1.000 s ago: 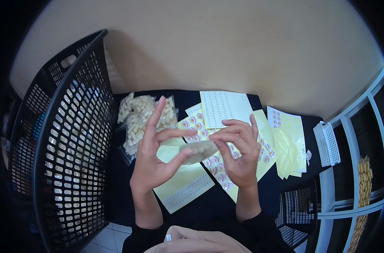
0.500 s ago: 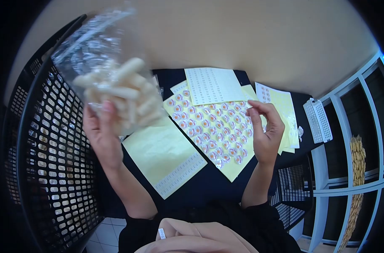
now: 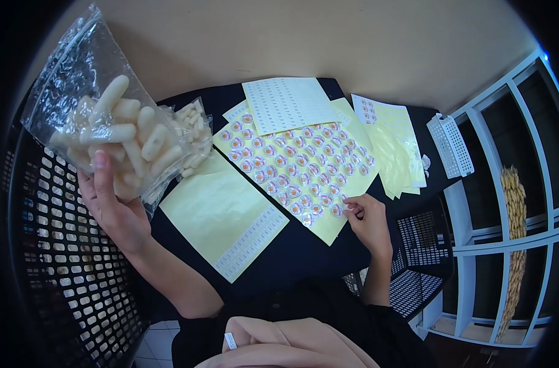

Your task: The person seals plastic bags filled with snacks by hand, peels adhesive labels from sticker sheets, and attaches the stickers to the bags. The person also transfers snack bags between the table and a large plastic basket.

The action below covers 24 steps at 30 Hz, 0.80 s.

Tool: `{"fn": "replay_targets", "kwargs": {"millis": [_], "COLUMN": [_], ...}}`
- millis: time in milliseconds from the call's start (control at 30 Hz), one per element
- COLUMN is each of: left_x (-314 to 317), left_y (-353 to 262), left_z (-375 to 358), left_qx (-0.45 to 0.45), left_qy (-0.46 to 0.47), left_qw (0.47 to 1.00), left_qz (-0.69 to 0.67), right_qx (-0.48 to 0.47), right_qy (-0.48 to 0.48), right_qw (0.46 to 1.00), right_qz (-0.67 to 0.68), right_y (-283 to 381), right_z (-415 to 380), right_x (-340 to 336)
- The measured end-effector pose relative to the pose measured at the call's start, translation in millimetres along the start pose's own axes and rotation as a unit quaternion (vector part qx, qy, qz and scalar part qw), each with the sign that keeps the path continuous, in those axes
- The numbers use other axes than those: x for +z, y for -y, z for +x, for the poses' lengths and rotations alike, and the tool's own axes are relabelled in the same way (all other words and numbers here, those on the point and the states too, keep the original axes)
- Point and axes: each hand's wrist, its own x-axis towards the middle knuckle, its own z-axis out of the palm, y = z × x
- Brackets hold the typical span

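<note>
Overhead, snack bag [image 3: 117, 132] clamped in left hand [image 3: 111, 205]; right hand [image 3: 368, 218] fingertips pinched together on sticker sheet [image 3: 304, 168].

1. Even, moderately bright indoor light falls from above; the beige wall [image 3: 365, 43] is evenly lit.
2. Strong fisheye distortion bends the white shelf [image 3: 506, 202] and leaves black corners.
3. Glare glints on the clear bag [image 3: 107, 122].
4. The dark counter [image 3: 304, 251] swallows shadows.
5. Focus is mostly sharp; edges soften.
</note>
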Motion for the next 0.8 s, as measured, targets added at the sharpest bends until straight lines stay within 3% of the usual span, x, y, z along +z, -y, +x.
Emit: {"fn": "replay_targets", "kwargs": {"millis": [233, 367, 533, 800], "left_x": [6, 5, -1, -5], "left_y": [4, 4, 6, 8], "left_z": [-1, 0, 4, 6], "left_qx": [0.011, 0.018, 0.023, 0.042], "left_qy": [0.032, 0.040, 0.036, 0.045], "left_qw": [0.999, 0.999, 0.997, 0.995], "left_qz": [0.028, 0.032, 0.067, 0.075], "right_qx": [-0.061, -0.034, -0.026, -0.028], "right_qy": [0.045, 0.060, 0.010, 0.017], "right_qw": [0.996, 0.998, 0.997, 0.998], "right_qz": [0.046, -0.008, -0.068, -0.055], "right_y": [27, 33, 30, 35], "right_z": [-16, -19, -26, -24], "right_x": [33, 39, 47, 50]}}
